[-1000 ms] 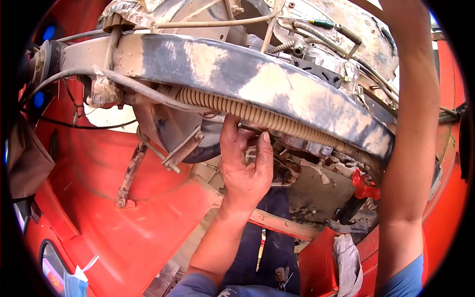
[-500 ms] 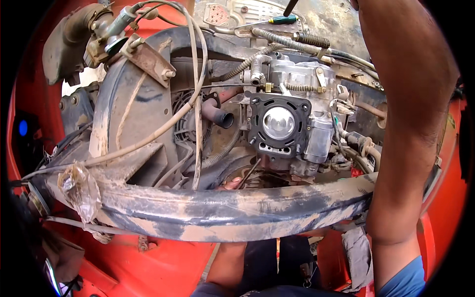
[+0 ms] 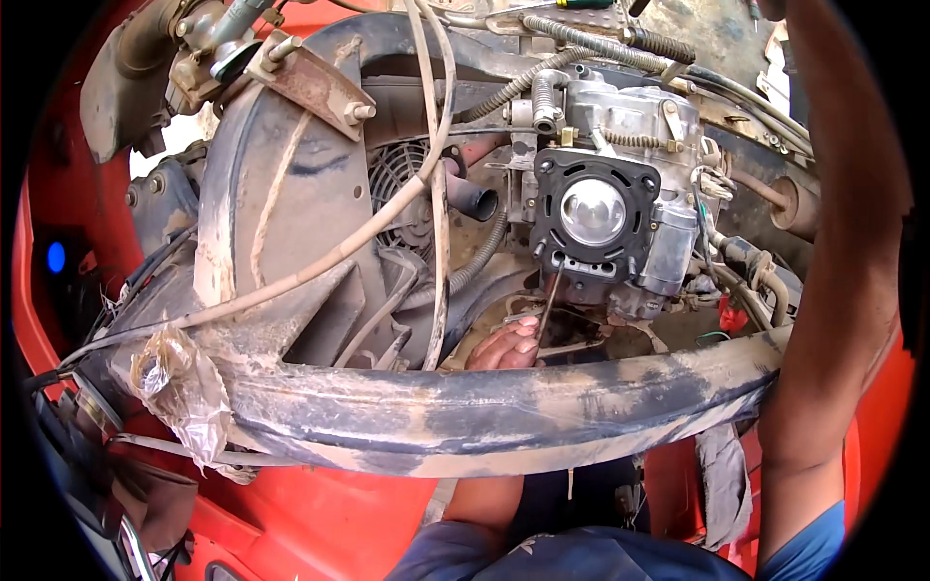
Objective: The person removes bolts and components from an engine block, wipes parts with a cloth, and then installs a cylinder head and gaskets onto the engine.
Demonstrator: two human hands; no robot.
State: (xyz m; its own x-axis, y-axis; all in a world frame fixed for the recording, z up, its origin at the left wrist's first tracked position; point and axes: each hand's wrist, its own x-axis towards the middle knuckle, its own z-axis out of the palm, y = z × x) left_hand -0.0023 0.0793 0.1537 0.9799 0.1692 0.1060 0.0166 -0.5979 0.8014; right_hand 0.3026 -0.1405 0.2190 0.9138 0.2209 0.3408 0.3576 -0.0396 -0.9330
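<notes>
My left hand [image 3: 507, 344] pinches a thin rod [image 3: 548, 315] at the engine's [image 3: 635, 121] lower edge; my right hand's [image 3: 773, 9] grip I cannot tell.

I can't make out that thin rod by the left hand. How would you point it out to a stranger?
Find the curved frame beam sweeping across the lower middle, then the silver engine above it. Between them, the left hand holds the thin rod, pointing steeply up. It is slim and straight, unlike the thicker, ribbed hoses.
</notes>
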